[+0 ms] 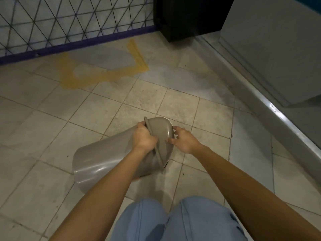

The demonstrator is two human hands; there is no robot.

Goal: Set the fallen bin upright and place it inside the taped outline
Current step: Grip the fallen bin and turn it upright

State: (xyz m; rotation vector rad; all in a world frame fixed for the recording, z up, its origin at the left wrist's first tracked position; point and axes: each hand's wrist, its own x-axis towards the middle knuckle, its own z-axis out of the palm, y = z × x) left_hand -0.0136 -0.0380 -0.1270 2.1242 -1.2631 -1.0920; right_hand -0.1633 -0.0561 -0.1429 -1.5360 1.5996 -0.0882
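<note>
A grey plastic bin [102,159] with a domed lid lies on its side on the tiled floor, its base toward the lower left and its lid toward the upper right. My left hand [144,137] grips the rim where lid meets body. My right hand [185,138] rests against the lid's right side with fingers spread, touching it. The yellow taped outline [104,76] marks a rough rectangle on the floor farther away, up and left of the bin, against the fence.
A wire mesh fence [69,20] with a purple base rail runs along the far left. A black cabinet [187,20] stands at the back. A raised metal-edged step [271,105] borders the right. My knees in blue trousers [173,221] are at the bottom.
</note>
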